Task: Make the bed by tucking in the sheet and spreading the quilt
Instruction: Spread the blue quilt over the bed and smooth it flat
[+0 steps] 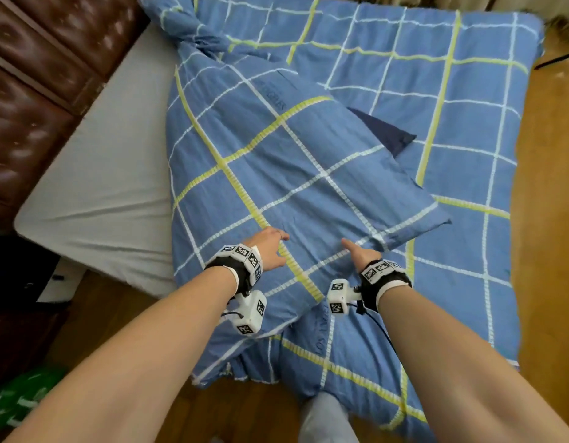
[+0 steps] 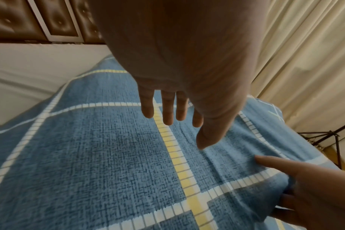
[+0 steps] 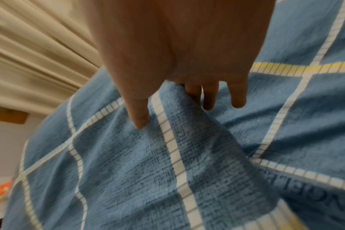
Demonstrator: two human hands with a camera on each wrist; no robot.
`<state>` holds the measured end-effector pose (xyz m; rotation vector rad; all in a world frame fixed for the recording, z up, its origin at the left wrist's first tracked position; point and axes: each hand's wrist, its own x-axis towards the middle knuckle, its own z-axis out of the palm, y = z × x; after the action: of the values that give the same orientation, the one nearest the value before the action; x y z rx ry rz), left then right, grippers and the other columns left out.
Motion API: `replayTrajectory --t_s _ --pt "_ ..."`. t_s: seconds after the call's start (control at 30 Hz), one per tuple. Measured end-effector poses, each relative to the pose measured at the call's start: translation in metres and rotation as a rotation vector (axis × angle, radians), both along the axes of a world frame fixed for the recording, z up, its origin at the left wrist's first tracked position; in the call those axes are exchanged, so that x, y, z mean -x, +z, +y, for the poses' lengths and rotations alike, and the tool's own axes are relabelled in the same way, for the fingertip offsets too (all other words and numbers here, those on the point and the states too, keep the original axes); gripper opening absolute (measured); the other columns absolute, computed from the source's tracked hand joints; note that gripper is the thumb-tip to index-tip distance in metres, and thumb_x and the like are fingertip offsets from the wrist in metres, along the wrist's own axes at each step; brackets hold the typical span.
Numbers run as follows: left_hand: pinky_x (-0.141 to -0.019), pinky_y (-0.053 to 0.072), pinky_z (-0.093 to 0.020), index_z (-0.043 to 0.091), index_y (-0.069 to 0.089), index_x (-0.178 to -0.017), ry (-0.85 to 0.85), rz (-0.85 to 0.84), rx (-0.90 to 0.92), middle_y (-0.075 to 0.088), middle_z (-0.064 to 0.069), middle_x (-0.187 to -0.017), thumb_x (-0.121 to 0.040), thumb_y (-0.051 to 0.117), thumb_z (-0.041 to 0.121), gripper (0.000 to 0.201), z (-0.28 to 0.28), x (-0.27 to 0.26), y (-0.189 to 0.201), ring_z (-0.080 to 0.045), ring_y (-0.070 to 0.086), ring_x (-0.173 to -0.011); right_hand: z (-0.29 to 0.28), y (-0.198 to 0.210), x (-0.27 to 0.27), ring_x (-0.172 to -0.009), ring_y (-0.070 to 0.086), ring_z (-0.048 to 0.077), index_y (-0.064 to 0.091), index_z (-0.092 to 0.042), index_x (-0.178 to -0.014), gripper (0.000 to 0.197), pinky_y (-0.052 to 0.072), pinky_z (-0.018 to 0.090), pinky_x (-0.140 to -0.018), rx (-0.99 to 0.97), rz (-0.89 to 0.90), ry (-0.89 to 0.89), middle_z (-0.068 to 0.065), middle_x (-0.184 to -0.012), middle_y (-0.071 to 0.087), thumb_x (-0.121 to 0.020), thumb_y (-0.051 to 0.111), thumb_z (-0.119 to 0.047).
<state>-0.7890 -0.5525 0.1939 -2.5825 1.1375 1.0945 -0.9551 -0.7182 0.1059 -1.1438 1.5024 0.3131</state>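
blue checked cloth with white and yellow lines covers most of the bed: the quilt [image 1: 308, 161] lies folded back on itself, one thick flap slanting across the middle and a flatter layer spread to the right as far as the mattress edge. a dark navy patch [image 1: 385, 132] shows where the flap turns over. the near end of the quilt hangs off the bed edge toward the person's leg [image 1: 324, 420]. to the left, the grey-white sheet [image 1: 94, 174] lies bare and smooth on the mattress, reaching up to the brown padded headboard [image 1: 30, 91]. the left hand [image 1: 270, 247] rests on the flap over a yellow stripe; in the left wrist view its fingers [image 2: 148, 107] reach out straight and relaxed over the cloth, gripping nothing, with the thumb tip touching the fabric. the right hand [image 1: 359, 255] is just beside it, near the flap's lower edge; in the right wrist view a ridge of quilt rises between the thumb [image 3: 138, 113] and the other fingers, so it pinches a fold of the cloth. the same grasp shows at the lower right of the left wrist view, where the right hand has cloth bunched under it. cream curtains [image 2: 305, 62] hang beyond the far side of the bed, and wooden floor [image 1: 551, 219] shows on the right.
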Motion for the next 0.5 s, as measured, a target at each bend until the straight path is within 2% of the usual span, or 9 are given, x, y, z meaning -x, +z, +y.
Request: replayTrajectory --t_s 0.03,0.1,0.17,0.2,0.27,0.37,0.43,0.5 --pt "-0.094 0.049 -0.038 0.029 0.041 -0.14 0.006 0.02 0.0 0.037 0.002 -0.147 -0.085 0.063 0.03 0.059 -0.001 -0.004 -0.008 -0.02 0.053 -0.121 0.0 0.002 -0.007 -0.123 0.053 0.035 0.037 0.001 -0.145 0.104 0.042 0.035 -0.095 0.008 -0.002 -0.02 0.017 -0.141 0.049 -0.069 0.07 -0.063" --pt "-0.096 0.048 -0.04 0.028 0.037 -0.142 0.021 0.061 0.008 0.035 0.0 -0.148 -0.085 0.064 0.032 0.064 0.001 -0.013 -0.018 -0.02 0.052 -0.122 0.002 0.001 -0.024 -0.115 0.058 0.03 0.052 0.002 -0.13 0.067 0.043 0.03 -0.09 0.063 -0.042 -0.016 0.012 -0.121 0.06 -0.08 0.075 -0.037" --pt "-0.101 0.045 -0.041 0.026 0.023 -0.149 0.062 0.102 0.025 0.028 -0.004 -0.153 -0.083 0.067 0.036 0.08 0.011 -0.022 -0.02 -0.023 0.047 -0.128 0.01 0.01 -0.043 -0.11 0.06 0.026 0.063 0.004 -0.117 0.039 0.043 0.029 -0.086 0.144 -0.112 0.047 0.013 -0.109 0.065 -0.085 0.07 -0.018" --pt "-0.104 0.043 -0.042 0.026 0.014 -0.151 0.093 0.116 0.052 0.023 -0.005 -0.155 -0.081 0.069 0.04 0.09 0.015 -0.027 -0.015 -0.025 0.043 -0.133 0.015 0.021 -0.052 -0.107 0.06 0.025 0.064 0.007 -0.113 0.033 0.043 0.029 -0.085 0.178 -0.14 0.087 0.014 -0.105 0.065 -0.087 0.066 -0.014" --pt "-0.108 0.039 -0.045 0.031 -0.002 -0.153 0.152 0.129 0.159 0.014 -0.005 -0.158 -0.077 0.073 0.049 0.108 0.021 -0.04 0.002 -0.026 0.035 -0.139 0.024 0.047 -0.072 -0.11 0.06 0.031 0.065 0.007 -0.109 0.028 0.043 0.033 -0.088 0.236 -0.204 0.209 0.02 -0.108 0.066 -0.091 0.06 -0.013" --pt "-0.096 0.049 -0.046 0.046 -0.012 -0.148 0.146 0.029 0.354 0.009 0.004 -0.157 -0.069 0.073 0.06 0.117 0.021 -0.066 0.05 -0.024 0.046 -0.131 0.041 0.091 -0.103 -0.122 0.054 0.036 0.065 -0.004 -0.119 0.038 0.041 0.04 -0.103 0.316 -0.237 0.538 0.022 -0.126 0.061 -0.097 0.049 -0.029" --pt "-0.099 0.047 -0.049 0.053 -0.012 -0.145 0.093 -0.054 0.481 -0.001 0.009 -0.159 -0.06 0.077 0.065 0.123 0.019 -0.083 0.09 -0.026 0.043 -0.134 0.058 0.126 -0.125 -0.128 0.05 0.035 0.063 -0.007 -0.122 0.047 0.034 0.046 -0.11 0.438 -0.261 0.683 0.019 -0.131 0.059 -0.092 0.046 -0.038" --pt "-0.106 0.042 -0.049 0.055 -0.001 -0.145 -0.034 -0.113 0.539 -0.007 0.01 -0.159 -0.054 0.08 0.065 0.123 0.022 -0.102 0.125 -0.025 0.034 -0.141 0.08 0.161 -0.146 -0.132 0.044 0.034 0.061 -0.009 -0.125 0.041 0.028 0.051 -0.113 0.6 -0.232 0.81 0.016 -0.135 0.056 -0.093 0.05 -0.031"
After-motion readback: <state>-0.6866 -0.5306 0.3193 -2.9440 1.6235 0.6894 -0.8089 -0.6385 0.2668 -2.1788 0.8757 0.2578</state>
